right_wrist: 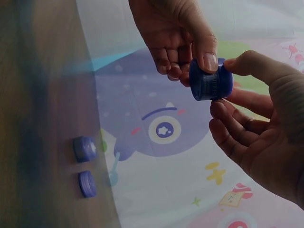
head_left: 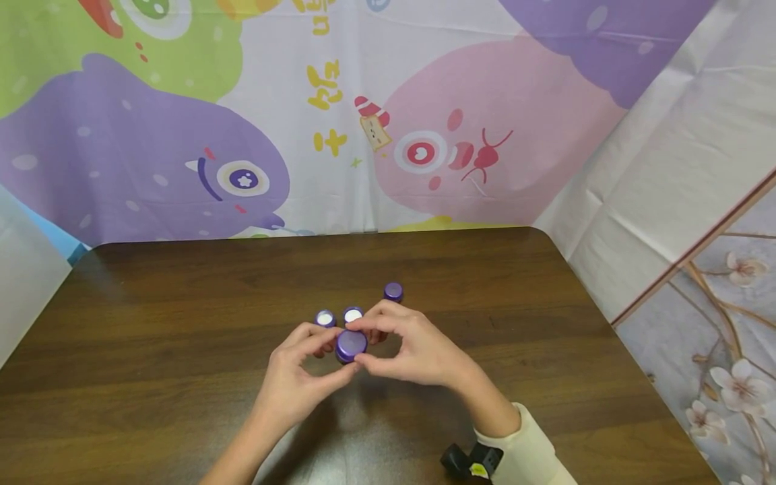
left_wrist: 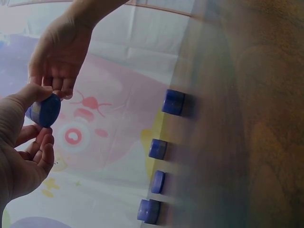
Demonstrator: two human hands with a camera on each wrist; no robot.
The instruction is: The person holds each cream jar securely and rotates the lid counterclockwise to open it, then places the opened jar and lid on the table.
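A small purple lidded jar [head_left: 351,343] is held above the table, its flat top facing the head camera. My left hand [head_left: 297,374] pinches one side of it between thumb and fingers. On the opposite side my right hand [head_left: 421,347] grips it with its thumb and fingertips. The right wrist view shows pale print around the side of this jar [right_wrist: 207,84]. Just beyond the hands, an open jar [head_left: 325,318] with a white inside and a round piece with a white face [head_left: 353,314] lie on the table, the latter partly covered by my right fingers.
Farther back stands another purple lidded jar [head_left: 393,291]. The left wrist view shows several purple pieces in a row, including a jar [left_wrist: 174,102]. The brown wooden table [head_left: 182,350] ends at a printed cloth [head_left: 327,182]. A black device [head_left: 471,462] sits by my right sleeve.
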